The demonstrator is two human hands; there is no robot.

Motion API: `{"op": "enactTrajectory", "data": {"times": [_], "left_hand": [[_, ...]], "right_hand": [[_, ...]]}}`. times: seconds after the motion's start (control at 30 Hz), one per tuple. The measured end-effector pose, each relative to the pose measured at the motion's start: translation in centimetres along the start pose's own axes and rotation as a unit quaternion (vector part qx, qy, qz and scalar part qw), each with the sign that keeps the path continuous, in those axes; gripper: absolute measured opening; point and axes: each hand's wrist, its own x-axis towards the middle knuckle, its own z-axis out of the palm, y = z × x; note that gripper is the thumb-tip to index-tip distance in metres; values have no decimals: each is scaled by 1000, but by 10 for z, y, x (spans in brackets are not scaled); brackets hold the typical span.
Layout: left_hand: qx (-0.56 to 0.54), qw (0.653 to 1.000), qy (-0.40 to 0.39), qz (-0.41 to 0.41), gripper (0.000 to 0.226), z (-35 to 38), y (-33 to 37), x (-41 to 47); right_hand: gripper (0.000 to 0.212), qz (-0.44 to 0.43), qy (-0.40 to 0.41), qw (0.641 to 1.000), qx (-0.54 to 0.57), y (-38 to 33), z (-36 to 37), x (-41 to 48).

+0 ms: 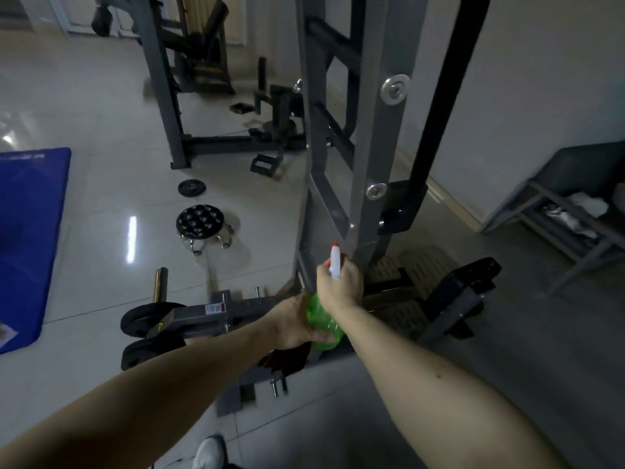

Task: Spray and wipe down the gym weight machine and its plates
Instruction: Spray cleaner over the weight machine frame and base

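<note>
A green spray bottle [323, 328] with a white and orange trigger head sits in both my hands near the base of the grey weight machine [367, 184]. My right hand [340, 284] grips the trigger head, with the nozzle pointing up and away. My left hand [292, 321] wraps the green body from the left. A dark red cloth [287, 358] hangs just under my left hand; how it is held is hidden. Two black weight plates [145, 321] sit on the machine's low arm at the left.
A blue mat [30, 231] lies at the left. On the tiled floor ahead are a small black wheeled stool [199, 221] and a loose plate [191, 187]. Another rack [189, 96] stands farther back. A grey shelf [571, 211] stands by the right wall.
</note>
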Motion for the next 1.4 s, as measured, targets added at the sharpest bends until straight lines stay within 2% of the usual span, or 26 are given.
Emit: {"op": "enactTrajectory", "data": {"times": [0.07, 0.13, 0.2, 0.33, 0.47, 0.57, 0.67, 0.73, 0.83, 0.93, 1.07, 1.2, 1.3, 1.4], "left_hand": [[8, 1000, -26, -5, 75, -12, -18, 10], [6, 999, -48, -6, 61, -25, -30, 20], [11, 998, -62, 9, 50, -40, -37, 31], [-3, 996, -81, 32, 46, -74, -48, 54], [-17, 996, -72, 44, 50, -110, -56, 76], [-30, 995, -84, 53, 48, -130, -56, 86], [-33, 994, -89, 62, 46, -147, -61, 94], [-39, 993, -81, 72, 54, -158, -58, 97], [-44, 991, -75, 99, 60, -175, -46, 99], [-11, 988, -81, 135, 64, -188, -20, 96], [39, 978, -110, 171, 67, -184, 10, 87], [31, 976, -95, 191, 56, -177, 21, 75], [6, 980, -78, 183, 65, -183, 20, 74], [-9, 982, -46, 180, 64, -197, 22, 73]], "right_hand": [[21, 35, -9, 999, -37, -1, 17, 4], [34, 54, -3, 996, -66, -7, 34, 8], [30, 53, 29, 996, -62, -15, 50, 16], [22, 59, 54, 993, -92, -41, 73, 37], [19, 61, 66, 992, -91, -72, 96, 60], [3, 32, 48, 990, -126, -88, 105, 77], [6, 36, 46, 990, -132, -103, 110, 89], [13, 19, 61, 992, -112, -115, 110, 90], [12, 0, 111, 993, -48, -132, 103, 87], [15, -10, 166, 986, -18, -142, 80, 83], [17, 6, 188, 982, -11, -142, 47, 74], [3, -26, 169, 984, -47, -147, 34, 69], [2, -55, 141, 986, -64, -162, 34, 72], [27, -47, 131, 988, -67, -182, 36, 79]]}}
